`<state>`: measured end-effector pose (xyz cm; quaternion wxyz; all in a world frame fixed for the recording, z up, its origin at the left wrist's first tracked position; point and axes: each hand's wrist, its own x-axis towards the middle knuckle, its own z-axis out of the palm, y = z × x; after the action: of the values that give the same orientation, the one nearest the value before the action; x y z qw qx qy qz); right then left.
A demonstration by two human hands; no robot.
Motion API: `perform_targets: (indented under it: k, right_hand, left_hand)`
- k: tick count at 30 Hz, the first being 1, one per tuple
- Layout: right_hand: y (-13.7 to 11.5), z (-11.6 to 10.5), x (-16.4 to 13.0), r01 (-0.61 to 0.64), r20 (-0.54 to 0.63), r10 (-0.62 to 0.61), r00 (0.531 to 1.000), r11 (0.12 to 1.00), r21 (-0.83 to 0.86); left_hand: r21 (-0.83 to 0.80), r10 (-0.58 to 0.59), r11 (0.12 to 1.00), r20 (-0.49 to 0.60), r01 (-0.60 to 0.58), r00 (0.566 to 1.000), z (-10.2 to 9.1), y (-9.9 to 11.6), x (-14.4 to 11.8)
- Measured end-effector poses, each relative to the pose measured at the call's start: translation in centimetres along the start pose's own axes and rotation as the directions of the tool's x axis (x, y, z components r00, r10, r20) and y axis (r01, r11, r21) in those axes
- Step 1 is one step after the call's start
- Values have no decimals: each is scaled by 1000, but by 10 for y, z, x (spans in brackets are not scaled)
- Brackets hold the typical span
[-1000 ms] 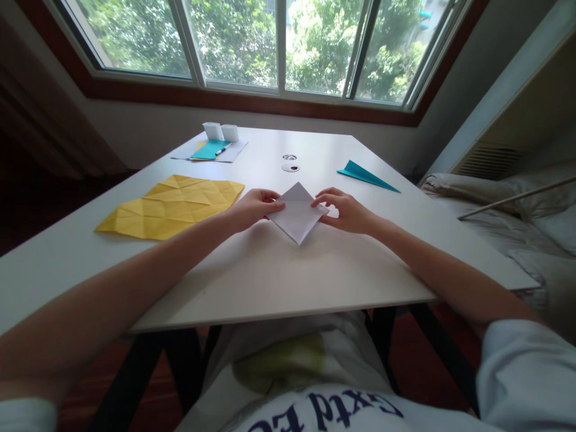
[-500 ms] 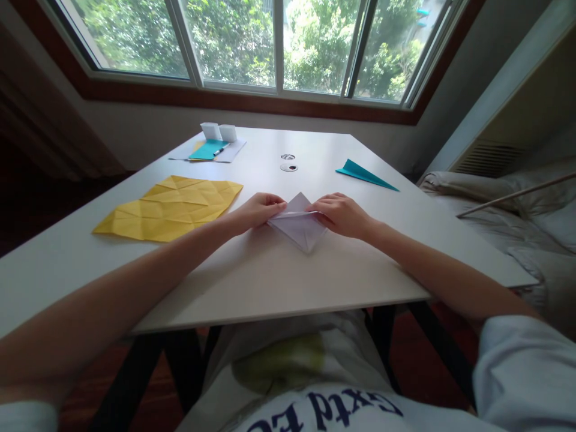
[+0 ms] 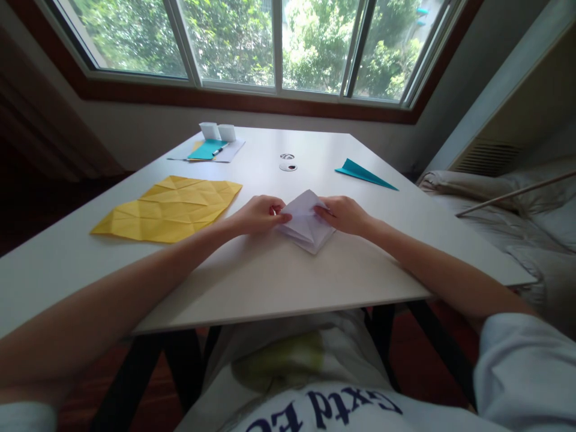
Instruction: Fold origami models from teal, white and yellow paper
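Observation:
A folded white paper (image 3: 306, 225) sits on the white table (image 3: 270, 282), its upper layer lifted off the surface. My left hand (image 3: 256, 215) pinches the paper's left corner. My right hand (image 3: 344, 214) pinches its right corner. The two hands face each other with the paper between them, its lower tip pointing toward me and resting on the table.
A creased yellow sheet (image 3: 168, 207) lies flat to the left. A teal paper plane (image 3: 363, 173) rests far right. At the back left are a teal sheet with a pen (image 3: 207, 150) and two small white boxes (image 3: 218, 131). A round cable hole (image 3: 288, 166) is behind the paper.
The white paper lay flat as a diamond a second ago. Both hands have since drawn its side corners inward and lifted the top layer, so it now stands puffed up.

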<state>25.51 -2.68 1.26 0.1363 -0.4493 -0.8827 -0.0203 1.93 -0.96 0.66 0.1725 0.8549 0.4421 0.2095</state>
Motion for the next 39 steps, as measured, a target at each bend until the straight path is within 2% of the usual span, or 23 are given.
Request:
perform_targets:
  k: [4, 13, 22, 31, 34, 39]
  right_hand:
    - [-3, 0, 0, 21, -8, -21, 1000, 1000, 18]
    - [6, 5, 1, -23, 26, 23, 999, 1000, 15]
    - [3, 4, 0, -143, 63, 144, 988, 989, -24]
    - [4, 7, -1, -103, 56, 102, 993, 994, 19]
    - [4, 7, 0, -105, 61, 102, 993, 993, 44]
    - [8, 8, 1, -133, 43, 129, 991, 986, 105]
  left_hand:
    - [26, -19, 999, -2, 19, 1000, 2, -1, 0]
    - [95, -172, 980, -69, 178, 983, -2, 4, -1]
    - [74, -138, 987, -87, 145, 987, 0, 2, -1]
    - [121, -85, 988, -88, 95, 993, 5, -6, 0]
    - [104, -109, 988, -87, 118, 990, 4, -5, 1]
    - [-5, -223, 975, -56, 223, 973, -1, 0, 0]
